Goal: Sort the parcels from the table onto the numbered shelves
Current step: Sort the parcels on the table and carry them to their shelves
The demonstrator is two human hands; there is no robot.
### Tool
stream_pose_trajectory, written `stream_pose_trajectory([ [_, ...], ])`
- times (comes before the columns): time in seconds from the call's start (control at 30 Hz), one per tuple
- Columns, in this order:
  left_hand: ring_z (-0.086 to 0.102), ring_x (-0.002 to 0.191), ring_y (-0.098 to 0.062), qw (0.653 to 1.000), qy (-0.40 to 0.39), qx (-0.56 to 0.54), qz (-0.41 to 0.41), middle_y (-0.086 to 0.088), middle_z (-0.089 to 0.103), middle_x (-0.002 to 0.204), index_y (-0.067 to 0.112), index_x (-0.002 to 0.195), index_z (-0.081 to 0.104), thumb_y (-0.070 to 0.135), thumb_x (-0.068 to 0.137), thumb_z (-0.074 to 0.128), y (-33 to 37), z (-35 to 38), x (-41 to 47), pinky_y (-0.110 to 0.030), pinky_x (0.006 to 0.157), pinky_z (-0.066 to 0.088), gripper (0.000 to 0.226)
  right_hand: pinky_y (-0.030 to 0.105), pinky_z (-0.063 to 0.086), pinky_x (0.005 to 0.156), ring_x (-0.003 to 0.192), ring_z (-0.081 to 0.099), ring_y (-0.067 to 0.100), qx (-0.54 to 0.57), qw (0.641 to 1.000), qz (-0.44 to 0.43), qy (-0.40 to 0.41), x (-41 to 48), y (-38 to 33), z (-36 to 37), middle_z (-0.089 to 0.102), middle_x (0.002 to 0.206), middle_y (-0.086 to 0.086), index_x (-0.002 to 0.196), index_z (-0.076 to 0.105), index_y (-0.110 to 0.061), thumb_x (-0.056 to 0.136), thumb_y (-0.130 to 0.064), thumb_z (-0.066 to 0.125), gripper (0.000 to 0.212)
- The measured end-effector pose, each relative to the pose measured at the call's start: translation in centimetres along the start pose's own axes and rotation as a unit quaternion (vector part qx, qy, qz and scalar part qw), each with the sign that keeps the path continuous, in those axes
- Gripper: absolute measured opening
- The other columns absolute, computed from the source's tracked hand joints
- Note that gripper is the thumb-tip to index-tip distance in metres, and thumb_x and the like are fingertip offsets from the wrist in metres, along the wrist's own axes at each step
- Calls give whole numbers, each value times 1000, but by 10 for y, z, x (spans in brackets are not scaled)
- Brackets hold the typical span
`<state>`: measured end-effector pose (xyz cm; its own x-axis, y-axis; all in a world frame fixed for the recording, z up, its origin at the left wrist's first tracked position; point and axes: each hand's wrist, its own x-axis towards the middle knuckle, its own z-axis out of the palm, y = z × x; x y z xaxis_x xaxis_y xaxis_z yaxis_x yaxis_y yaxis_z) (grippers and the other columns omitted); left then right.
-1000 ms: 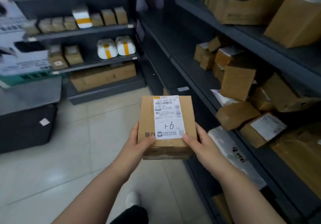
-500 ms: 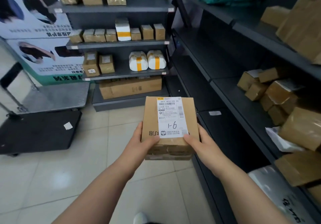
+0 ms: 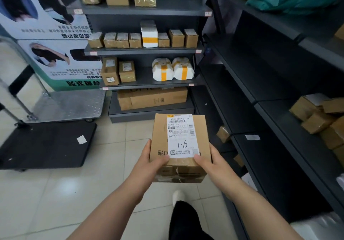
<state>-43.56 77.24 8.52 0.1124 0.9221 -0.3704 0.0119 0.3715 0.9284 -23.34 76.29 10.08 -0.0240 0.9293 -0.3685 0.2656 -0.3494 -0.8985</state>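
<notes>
A brown cardboard parcel (image 3: 160,137) with a white shipping label marked "1-6" is held in front of me at waist height over the floor. My left hand (image 3: 150,162) grips its near left edge, thumb on top. My right hand (image 3: 210,162) grips the near right edge, thumb on the label's corner. A dark shelf unit (image 3: 149,50) stands straight ahead with small boxes and white foam parcels on its levels. A second dark shelf unit (image 3: 260,83) runs along my right, partly bare.
Two flat trolleys (image 3: 48,143) stand on the tiled floor at the left, below a printed banner (image 3: 46,35). A large flat carton (image 3: 152,98) lies on the bottom shelf ahead. Brown boxes (image 3: 316,117) pile up on the right shelf. My foot (image 3: 177,197) shows below the parcel.
The view has swung left and up, bringing the far shelf unit closer and more central. The parcel stays in both hands with the same grip.
</notes>
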Motion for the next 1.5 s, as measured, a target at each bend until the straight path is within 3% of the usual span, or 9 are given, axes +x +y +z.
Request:
stream_pose_trajectory([
  [0.17,66,100,-3,1000,5,-3,-6,12,67,119,33,145,35,18,88,66,18,-14,50,-18,79,47,66,13,43,74,101,56,-7,0,1000,8,-8,54,-23,0,57,108,-29,136,32,-42,95,-28,56,50],
  [0.33,68,92,-1,1000,16,-6,0,16,71,105,35,128,47,7,91,61,49,-22,113,-11,68,49,48,11,45,71,98,58,-8,7,1000,5,-14,121,-55,-8,59,109,-27,135,37,-38,95,-26,56,47],
  [0.57,67,90,2,999,47,-10,20,17,69,109,35,133,46,10,90,62,109,-34,215,-8,64,48,53,14,45,78,104,57,-4,0,999,-22,-30,230,-117,-25,58,114,-25,141,35,-35,95,-29,57,51],
  [0.73,66,94,2,997,67,-14,39,18,69,107,37,135,43,11,89,63,146,-36,281,-13,73,47,56,27,44,98,113,55,3,0,999,-43,-29,297,-152,-39,58,123,-20,146,30,-33,94,-28,57,59],
  [0.87,62,108,-7,997,69,-14,39,12,65,120,34,144,37,16,89,65,160,-34,310,-22,86,46,64,26,43,96,115,54,7,-2,999,-49,-20,330,-164,-46,57,128,-14,148,29,-31,94,-27,58,61],
  [1.0,63,100,-3,997,65,-24,30,14,65,114,38,135,40,13,91,62,168,-32,332,-12,70,47,55,14,44,81,107,54,-2,4,999,-38,-30,350,-167,-50,56,121,-19,147,27,-32,95,-27,56,60],
  [1.1,62,104,-6,998,56,-29,20,12,65,116,37,136,40,13,90,63,171,-31,350,-17,74,46,57,8,43,72,100,53,-9,7,999,-34,-24,365,-170,-53,55,112,-25,146,28,-33,96,-25,55,57],
  [1.3,63,105,-8,999,35,-13,13,12,66,116,35,139,42,16,88,66,184,-42,395,-25,84,49,60,16,43,85,103,54,-7,14,999,-31,13,403,-179,-54,56,110,-29,144,33,-36,94,-28,57,56],
  [1.5,61,109,-9,1000,13,-2,10,12,63,122,35,146,34,19,87,67,216,-70,446,-35,100,46,69,9,44,75,98,57,-11,37,998,-43,41,450,-210,-40,60,108,-28,141,39,-35,94,-25,58,52],
])
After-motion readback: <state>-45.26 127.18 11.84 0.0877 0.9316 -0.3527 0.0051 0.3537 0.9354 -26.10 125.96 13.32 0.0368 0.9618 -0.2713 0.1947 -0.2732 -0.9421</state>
